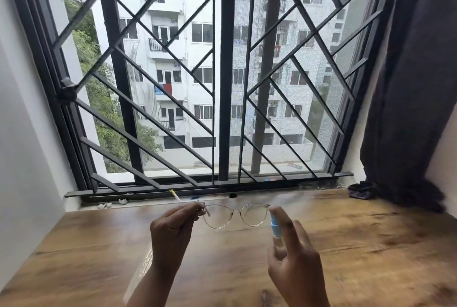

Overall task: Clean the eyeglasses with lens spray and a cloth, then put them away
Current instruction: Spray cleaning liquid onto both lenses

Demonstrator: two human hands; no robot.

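Note:
My left hand (170,230) pinches the left temple hinge of the clear-framed eyeglasses (236,215), holding them up above the wooden table (358,245) with the lenses facing me. My right hand (294,262) grips a small blue lens spray bottle (275,224) just right of the right lens, a finger resting on its top. The bottle's lower part is hidden in my palm. No cloth is visible.
A barred window (222,84) with a dark sill track runs along the table's far edge. A dark curtain (408,84) hangs at the right, with a small dark object (361,190) beside it. A white stick (175,195) and paper scraps (123,201) lie on the sill.

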